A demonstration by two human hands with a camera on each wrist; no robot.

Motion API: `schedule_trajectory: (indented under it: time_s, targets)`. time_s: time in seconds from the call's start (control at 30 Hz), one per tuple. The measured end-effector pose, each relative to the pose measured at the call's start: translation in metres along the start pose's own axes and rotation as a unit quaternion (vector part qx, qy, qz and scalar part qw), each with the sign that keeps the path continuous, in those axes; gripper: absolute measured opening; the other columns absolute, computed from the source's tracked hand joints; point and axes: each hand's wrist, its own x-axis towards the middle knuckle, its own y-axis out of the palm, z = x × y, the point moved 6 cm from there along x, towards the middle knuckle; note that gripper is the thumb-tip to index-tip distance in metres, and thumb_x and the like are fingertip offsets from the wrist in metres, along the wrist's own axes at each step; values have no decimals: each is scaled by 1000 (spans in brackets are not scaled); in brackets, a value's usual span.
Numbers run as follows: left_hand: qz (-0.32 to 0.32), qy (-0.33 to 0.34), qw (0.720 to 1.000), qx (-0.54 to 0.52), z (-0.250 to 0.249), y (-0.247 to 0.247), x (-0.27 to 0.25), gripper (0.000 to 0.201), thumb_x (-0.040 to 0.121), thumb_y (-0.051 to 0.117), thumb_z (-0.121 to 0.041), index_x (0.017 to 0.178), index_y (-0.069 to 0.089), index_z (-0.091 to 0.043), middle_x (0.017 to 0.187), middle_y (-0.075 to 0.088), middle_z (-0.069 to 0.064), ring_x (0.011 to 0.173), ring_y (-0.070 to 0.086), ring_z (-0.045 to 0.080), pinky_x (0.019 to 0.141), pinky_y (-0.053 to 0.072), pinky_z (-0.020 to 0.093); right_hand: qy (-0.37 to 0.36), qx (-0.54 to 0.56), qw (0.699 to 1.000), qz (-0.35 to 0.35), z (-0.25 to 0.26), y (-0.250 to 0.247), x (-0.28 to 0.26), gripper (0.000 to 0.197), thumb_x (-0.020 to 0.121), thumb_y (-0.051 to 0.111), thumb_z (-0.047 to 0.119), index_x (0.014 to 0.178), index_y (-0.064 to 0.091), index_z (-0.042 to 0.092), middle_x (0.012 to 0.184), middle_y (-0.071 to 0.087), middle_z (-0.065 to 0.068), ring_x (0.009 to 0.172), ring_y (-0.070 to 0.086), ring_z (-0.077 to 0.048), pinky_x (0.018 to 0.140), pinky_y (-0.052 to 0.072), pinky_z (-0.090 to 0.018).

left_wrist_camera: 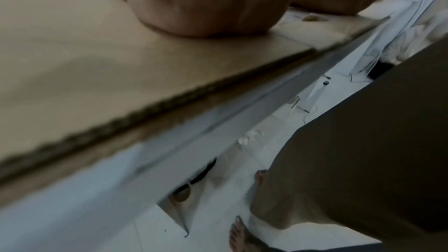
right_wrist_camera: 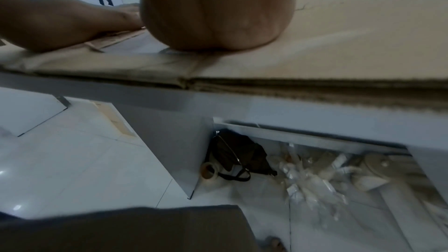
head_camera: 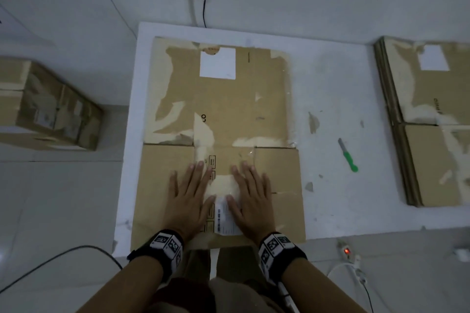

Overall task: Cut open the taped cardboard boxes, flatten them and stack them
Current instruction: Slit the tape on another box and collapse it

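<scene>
Flattened brown cardboard box (head_camera: 221,119) with torn pale patches and a white label lies flat on the white counter (head_camera: 335,99), its near edge overhanging the counter's front. Left hand (head_camera: 187,201) and right hand (head_camera: 253,201) both press palm-down on the near flaps, fingers straight and spread; neither grip clasps anything. Between the two palms: a pale tape patch and a printed shipping label (head_camera: 225,218). Wrist views show each palm's heel flat on the cardboard.

Right of the right grip, apart from it: green-handled knife (head_camera: 348,155) lying on the counter. Further right: stack of flattened brown boxes (head_camera: 427,119). Left of the left grip, off the counter: an unflattened taped brown box (head_camera: 48,107); contents not visible.
</scene>
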Motion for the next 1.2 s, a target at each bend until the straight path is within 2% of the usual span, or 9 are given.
schedule_trajectory:
  time_s: [0.1,0.17,0.23,0.3,0.47,0.63,0.87,1.1,1.2]
  targets:
    - [2,-6,1000,-21,-1,-2,5,61,101,18,-45,151,25,-10,160,17,11,147,17,28,115,16,59,11,21,999,-42,-6,-10,13,47,96,43,46,139,48,28,149,37,3,137,38,-22,113,15,-36]
    - [3,-4,1000,-22,-2,-6,21,63,102,13,-44,151,25,-6,160,16,12,147,16,27,115,17,57,21,11,997,-71,-10,-18,36,38,92,48,42,125,55,26,142,42,-1,129,44,-27,106,21,-37]
    - [-2,-5,1000,-19,0,-12,47,62,102,14,-42,152,22,-7,161,13,12,148,12,26,116,16,55,39,-6,996,-85,-18,-24,63,46,95,45,44,137,49,24,152,36,-5,140,34,-27,111,19,-44]
    - [-14,-17,1000,-19,7,-17,80,62,101,19,-42,152,21,-8,161,13,11,149,12,24,118,13,53,47,7,995,-84,-25,-27,94,58,98,39,48,150,35,24,161,24,-3,150,17,-22,118,8,-46]
    - [-18,-41,998,-32,42,-33,164,66,101,12,-48,153,18,-9,161,13,7,148,12,21,119,4,48,30,11,998,-63,-33,-34,167,69,99,30,53,158,16,20,166,9,-2,153,1,-17,123,-1,-46]
    - [-41,-46,998,-11,58,-41,192,65,100,16,-45,154,13,-8,162,6,8,149,4,21,120,2,48,31,-6,997,-69,-36,-35,192,69,100,28,53,158,12,19,166,6,-2,153,0,-17,123,-1,-43]
    - [-63,-34,997,-30,59,-48,202,63,100,24,-40,152,20,-5,160,16,10,149,10,22,120,7,49,28,13,997,-77,-40,-40,215,67,100,32,50,156,22,16,164,17,-7,152,8,-20,123,4,-48]
    - [-32,-84,995,-34,100,-68,303,73,95,7,-50,154,9,-6,162,5,7,149,3,22,118,-7,46,52,-13,997,-46,-63,-63,321,79,93,12,62,158,11,17,166,6,-7,153,1,-23,121,-7,-49]
    - [-31,-88,995,-19,113,-72,327,73,95,5,-51,154,4,-9,162,0,5,149,-2,19,120,-3,48,60,-25,997,-34,-69,-65,337,81,91,8,64,158,7,20,166,2,-5,153,-2,-22,119,-9,-49]
